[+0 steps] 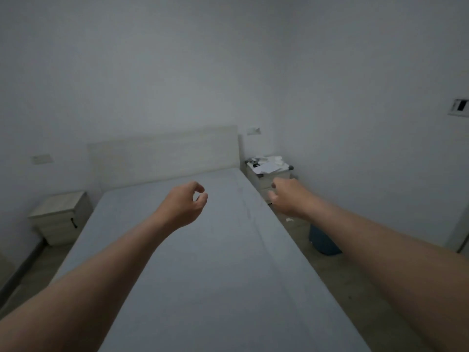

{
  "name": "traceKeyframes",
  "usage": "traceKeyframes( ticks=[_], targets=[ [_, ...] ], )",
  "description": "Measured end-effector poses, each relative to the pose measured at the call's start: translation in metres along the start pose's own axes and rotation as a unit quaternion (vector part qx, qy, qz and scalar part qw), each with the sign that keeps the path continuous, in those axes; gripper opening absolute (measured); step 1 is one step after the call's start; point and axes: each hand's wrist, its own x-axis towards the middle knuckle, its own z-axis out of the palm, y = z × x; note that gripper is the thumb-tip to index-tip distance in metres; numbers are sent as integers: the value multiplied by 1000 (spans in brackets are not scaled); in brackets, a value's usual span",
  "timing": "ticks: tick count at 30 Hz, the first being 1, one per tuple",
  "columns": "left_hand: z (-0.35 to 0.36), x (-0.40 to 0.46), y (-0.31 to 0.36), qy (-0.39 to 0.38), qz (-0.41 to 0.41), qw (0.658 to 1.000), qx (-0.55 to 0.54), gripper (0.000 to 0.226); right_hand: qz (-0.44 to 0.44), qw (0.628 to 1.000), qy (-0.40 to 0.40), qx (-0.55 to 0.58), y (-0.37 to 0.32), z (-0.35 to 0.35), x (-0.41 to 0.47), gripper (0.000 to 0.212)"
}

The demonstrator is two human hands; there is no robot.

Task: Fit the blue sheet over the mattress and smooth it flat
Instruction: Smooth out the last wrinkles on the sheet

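Mattress (pixel 203 262) lengthwise toward headboard (pixel 165 158)

You have one view only, worn on your head: it stands at the foot of the mattress (pixel 203 250) and looks forward and down its length toward the headboard (pixel 165 156) and far wall. Both forearms reach in from the lower corners; the dim, soft picture probably hides fine detail
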Motion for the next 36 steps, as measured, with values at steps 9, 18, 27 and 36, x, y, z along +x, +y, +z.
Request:
traceKeyframes(
  ticks=[9, 18, 27, 36],
  targets=[
    [83, 40, 115, -15, -42, 999, 9, 35, -9, 1000, -20, 7, 153, -31, 12, 26],
    [190, 130, 173, -68, -68, 995, -39, 41, 14, 998, -48, -32, 266, -23, 63, 29],
    [242, 211, 210, -22, -97, 995, -26, 42, -62, 997, -33, 12, 312, -10, 175, 26],
    [360, 265, 254, -10, -240, 971, 9, 42, -180, 975, -123, 49, 425, 55, 295, 34]
  ],
)
